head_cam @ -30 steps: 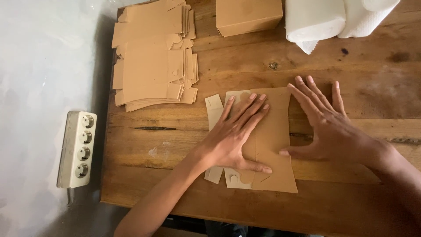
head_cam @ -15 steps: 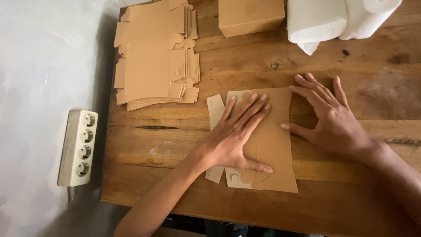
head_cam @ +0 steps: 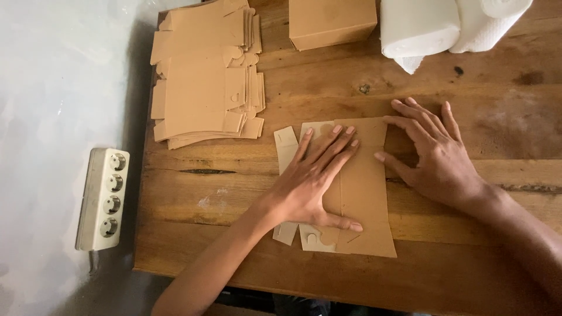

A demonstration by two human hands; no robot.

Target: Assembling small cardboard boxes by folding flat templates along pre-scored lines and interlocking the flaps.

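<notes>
Cardboard blank (head_cam: 363,193), one, lies under our two flat, released hands: left (head_cam: 307,181) pressing it, right (head_cam: 439,158) at its edge; one stack (head_cam: 205,76), one box (head_cam: 331,22), two rolls (head_cam: 451,23).

Both forearms were bare to the frame's edge, with no sleeve, watch, bracelet or ring visible. The left hand (head_cam: 310,187) had slender fingers with short, pale, unpainted nails. The right hand (head_cam: 436,158) showed the same trimmed nails and plainly marked knuckles.
</notes>
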